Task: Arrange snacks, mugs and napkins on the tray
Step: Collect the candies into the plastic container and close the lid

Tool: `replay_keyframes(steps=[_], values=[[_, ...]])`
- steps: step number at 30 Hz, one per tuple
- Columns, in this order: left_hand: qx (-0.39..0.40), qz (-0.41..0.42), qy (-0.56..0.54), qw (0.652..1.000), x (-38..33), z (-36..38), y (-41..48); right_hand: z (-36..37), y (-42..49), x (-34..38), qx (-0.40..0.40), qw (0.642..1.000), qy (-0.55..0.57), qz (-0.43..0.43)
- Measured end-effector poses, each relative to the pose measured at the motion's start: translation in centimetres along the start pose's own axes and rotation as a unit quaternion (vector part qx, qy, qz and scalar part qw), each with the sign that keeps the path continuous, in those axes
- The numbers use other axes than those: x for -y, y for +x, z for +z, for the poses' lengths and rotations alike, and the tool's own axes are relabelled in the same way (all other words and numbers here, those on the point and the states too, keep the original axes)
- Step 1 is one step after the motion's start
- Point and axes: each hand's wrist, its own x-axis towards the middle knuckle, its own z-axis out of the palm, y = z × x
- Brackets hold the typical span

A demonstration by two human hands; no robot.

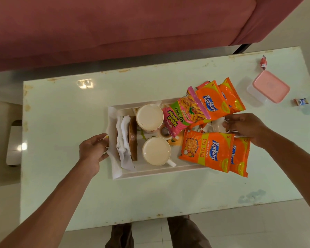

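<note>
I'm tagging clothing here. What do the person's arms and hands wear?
The left hand and right hand are ungloved, neither wrist shows a watch or band, and the left forearm and right forearm are bare, no sleeve in view.

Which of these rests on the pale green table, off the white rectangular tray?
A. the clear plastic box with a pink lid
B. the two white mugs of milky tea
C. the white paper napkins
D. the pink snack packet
A: the clear plastic box with a pink lid stands on the pale green table, right of the white rectangular tray that holds the other three.
</note>
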Motion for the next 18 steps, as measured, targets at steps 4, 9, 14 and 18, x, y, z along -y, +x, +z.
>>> replay_keyframes(steps=[4,9,14,18], values=[[0.007,0.003,0.014,1.0,0.1,-0.3,-0.3,-0.4,0.0,0.0,0.025,1.0,-0.001,-0.01],[-0.027,0.044,0.033,0.998,-0.9,-0.8,-1.8,-2.1,-1.4,0.5,0.029,0.999,0.033,-0.007],[-0.111,0.212,0.052,0.97,-1.0,-1.9,-5.4,-5.4,-4.2,-0.9,-0.082,0.996,0.007,-0.029],[-0.098,0.278,0.06,0.954,0.8,-2.6,-9.7,-8.1,-6.7,-2.7,-0.199,0.979,0.006,-0.052]])
